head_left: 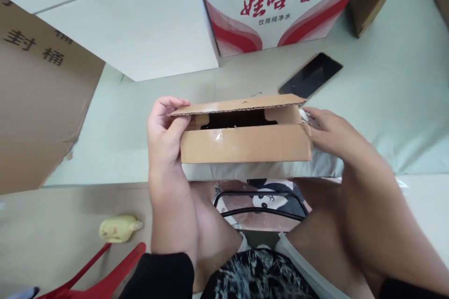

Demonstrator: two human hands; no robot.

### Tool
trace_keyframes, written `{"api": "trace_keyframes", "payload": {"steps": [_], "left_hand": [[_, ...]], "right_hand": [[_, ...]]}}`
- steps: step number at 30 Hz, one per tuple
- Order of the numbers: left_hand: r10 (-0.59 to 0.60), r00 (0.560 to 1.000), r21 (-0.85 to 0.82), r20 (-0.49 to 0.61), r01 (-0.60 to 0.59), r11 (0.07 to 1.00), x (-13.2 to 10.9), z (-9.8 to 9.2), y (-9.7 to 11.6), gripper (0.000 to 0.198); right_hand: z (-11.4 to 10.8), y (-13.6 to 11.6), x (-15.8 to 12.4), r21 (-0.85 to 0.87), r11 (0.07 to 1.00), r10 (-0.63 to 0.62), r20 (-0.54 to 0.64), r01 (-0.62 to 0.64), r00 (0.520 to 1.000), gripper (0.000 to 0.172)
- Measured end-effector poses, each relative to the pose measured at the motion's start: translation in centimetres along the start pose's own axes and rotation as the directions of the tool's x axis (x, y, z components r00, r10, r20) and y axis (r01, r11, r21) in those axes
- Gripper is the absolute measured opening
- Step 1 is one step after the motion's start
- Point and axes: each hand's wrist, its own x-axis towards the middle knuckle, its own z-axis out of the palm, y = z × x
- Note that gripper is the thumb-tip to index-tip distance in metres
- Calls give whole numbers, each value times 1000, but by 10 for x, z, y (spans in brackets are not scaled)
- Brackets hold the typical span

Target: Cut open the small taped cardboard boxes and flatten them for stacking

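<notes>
Between my two hands is a shallow brown cardboard box (245,145), held over the near edge of the pale green covered surface. Its lid is partly raised, and through the gap a dark interior shows. My left hand (166,126) grips the left end, thumb at the gap and fingers behind the lid. At the right end my right hand (326,131) closes on the box's side, with something whitish by its fingers that I cannot make out. Beyond the box lies a dark phone (312,74), apart from both hands.
A white carton with red lettering (280,9) and a white cabinet-like block (140,23) stand at the back. A large brown carton (38,98) is on the left. On the floor lie a yellow bottle (119,229) and a red object (105,275).
</notes>
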Motion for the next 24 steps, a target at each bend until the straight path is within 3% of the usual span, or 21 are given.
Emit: {"api": "trace_keyframes", "payload": {"steps": [2, 3, 5, 7, 10, 14, 16, 17, 19, 22, 24], "left_hand": [[-22, 999, -46, -23, 21, 999, 3, 4, 0, 43], [-27, 999, -67, -34, 25, 997, 4, 6, -1, 49], [-26, 997, -112, -69, 18, 994, 7, 9, -2, 64], [-16, 991, -137, -131, -3, 991, 8, 11, -3, 73], [-9, 986, -93, -167, -6, 996, 7, 13, -7, 74], [-17, 991, 8, -132, 18, 1000, 1, 13, -13, 57], [33, 994, 20, -103, -31, 999, -4, 12, -12, 49], [73, 996, 15, -57, -73, 997, -7, 11, -10, 46], [163, 978, 29, 131, -168, 985, -11, 8, -2, 46], [199, 871, 146, 449, -291, 946, -15, 0, 13, 49], [147, 835, 254, 531, -323, 912, -16, -4, 20, 50]], "right_hand": [[-5, -3, -2, 1, 995, 98, -56, -98, 994, 48], [-8, -7, -5, 52, 995, 94, -123, -88, 988, 44], [-14, -17, -11, 197, 976, -27, -296, 89, 955, 27], [-17, -26, -18, 310, 895, -175, -417, 321, 892, 18], [-14, -33, -26, 413, 763, -364, -362, 498, 858, 25], [-6, -38, -30, 558, 593, -567, -222, 580, 793, 38], [-4, -41, -30, 570, 573, -607, -187, 589, 772, 58], [-4, -43, -30, 546, 586, -623, -169, 598, 764, 65], [-6, -46, -31, 449, 612, -665, -152, 650, 731, 61], [-10, -48, -34, 286, 647, -704, -130, 707, 698, 48], [-12, -49, -35, 240, 674, -691, -129, 699, 711, 47]]}}
